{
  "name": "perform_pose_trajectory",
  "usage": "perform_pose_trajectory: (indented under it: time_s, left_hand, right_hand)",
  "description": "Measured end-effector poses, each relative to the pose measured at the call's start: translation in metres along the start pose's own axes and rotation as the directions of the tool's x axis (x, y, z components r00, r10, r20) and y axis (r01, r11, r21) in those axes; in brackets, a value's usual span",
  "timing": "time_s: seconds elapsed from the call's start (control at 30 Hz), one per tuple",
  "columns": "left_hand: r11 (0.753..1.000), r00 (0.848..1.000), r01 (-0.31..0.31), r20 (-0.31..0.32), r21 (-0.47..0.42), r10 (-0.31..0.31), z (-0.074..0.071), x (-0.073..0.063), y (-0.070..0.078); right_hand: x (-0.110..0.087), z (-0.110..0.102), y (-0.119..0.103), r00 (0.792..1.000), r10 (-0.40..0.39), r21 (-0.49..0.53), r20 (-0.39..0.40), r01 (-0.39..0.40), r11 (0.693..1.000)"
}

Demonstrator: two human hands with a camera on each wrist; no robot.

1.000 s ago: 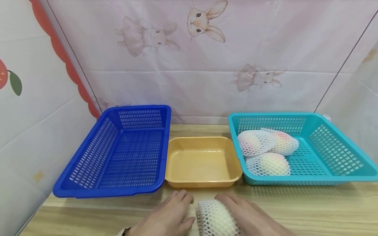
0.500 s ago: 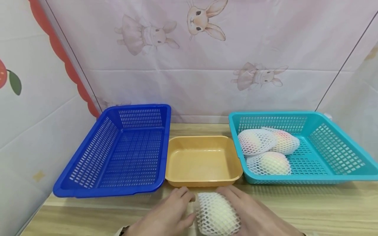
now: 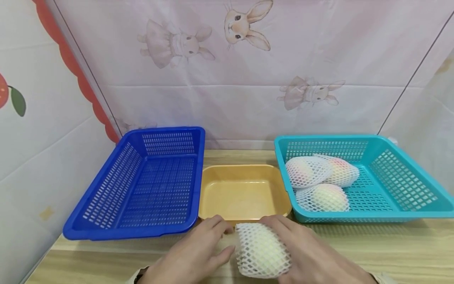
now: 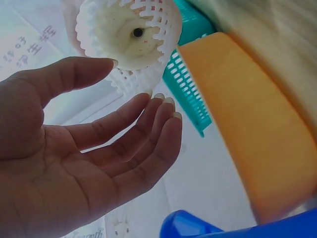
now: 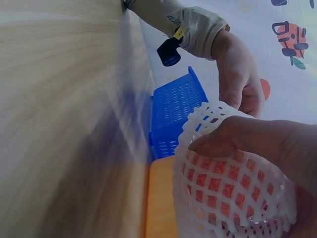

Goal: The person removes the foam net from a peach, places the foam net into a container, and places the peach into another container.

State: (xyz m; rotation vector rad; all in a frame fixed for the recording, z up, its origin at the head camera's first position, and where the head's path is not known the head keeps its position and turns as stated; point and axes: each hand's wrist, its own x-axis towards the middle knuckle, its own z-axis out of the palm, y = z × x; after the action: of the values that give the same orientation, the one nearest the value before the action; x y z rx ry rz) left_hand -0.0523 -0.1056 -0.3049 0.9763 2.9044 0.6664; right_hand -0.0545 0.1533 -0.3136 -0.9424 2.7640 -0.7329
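Observation:
A pale, red-tinged peach in a white foam net [image 3: 263, 250] is held by my right hand [image 3: 305, 248], which grips its right side. In the right wrist view my thumb [image 5: 215, 144] presses on the net, over a reddish part of the fruit. The left wrist view shows the peach's pale end [image 4: 131, 42] with a dark hole, uncovered at the net's opening. My left hand [image 3: 193, 250] is just left of it, fingers loosely bent and apart from it, holding nothing. Both hands are in front of the yellow basin [image 3: 244, 219].
A dark blue basket [image 3: 133, 232] stands at the left, touching or close to the basin. At the right, a turquoise basket [image 3: 372, 215] holds three netted fruits [image 3: 308, 171] on its left side. A printed cloth wall [image 3: 248, 114] rises behind.
Both hands have moved a little forward toward the basin. The netted peach has come along in the right hand and shows more fully. Baskets and basin stay put.

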Motion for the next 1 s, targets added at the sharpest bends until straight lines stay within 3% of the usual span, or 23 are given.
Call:
perform_pose_trajectory:
  time_s: [0.13, 0.23, 0.33, 0.4, 0.63, 0.8, 1.0]
  left_hand:
    - [1.0, 1.0, -0.001, -0.023, -0.008, 0.0, -0.006, 0.002, 0.002]
    - [0.999, 1.0, 0.007, -0.022, -0.044, -0.008, -0.013, 0.003, 0.003]
    - [0.996, 0.999, 0.012, -0.031, -0.092, -0.015, -0.021, 0.005, 0.003]
    - [0.992, 0.999, 0.012, -0.041, -0.122, -0.018, -0.026, 0.006, 0.003]
    - [0.985, 0.991, -0.064, -0.123, -0.161, 0.044, -0.031, 0.016, 0.002]
    - [0.978, 0.989, -0.082, -0.137, -0.191, 0.057, -0.03, 0.026, 0.002]
    - [0.965, 0.98, -0.159, -0.156, -0.209, 0.127, -0.028, 0.038, -0.002]
  right_hand:
    - [0.002, -0.007, -0.002, 0.998, 0.061, -0.008, -0.011, -0.061, 0.998]
    - [0.004, -0.01, -0.001, 0.994, -0.017, -0.044, -0.111, 0.012, 0.999]
    - [0.006, -0.012, 0.001, 0.969, -0.12, -0.095, -0.216, 0.101, 0.99]
    - [0.008, -0.014, 0.003, 0.96, -0.137, -0.107, -0.243, 0.114, 0.988]
    - [0.015, -0.025, 0.005, 0.957, -0.131, -0.115, -0.258, 0.104, 0.988]
    - [0.02, -0.031, 0.004, 0.946, -0.141, -0.145, -0.291, 0.102, 0.984]
    - [0.025, -0.039, 0.004, 0.932, -0.168, -0.159, -0.322, 0.122, 0.98]
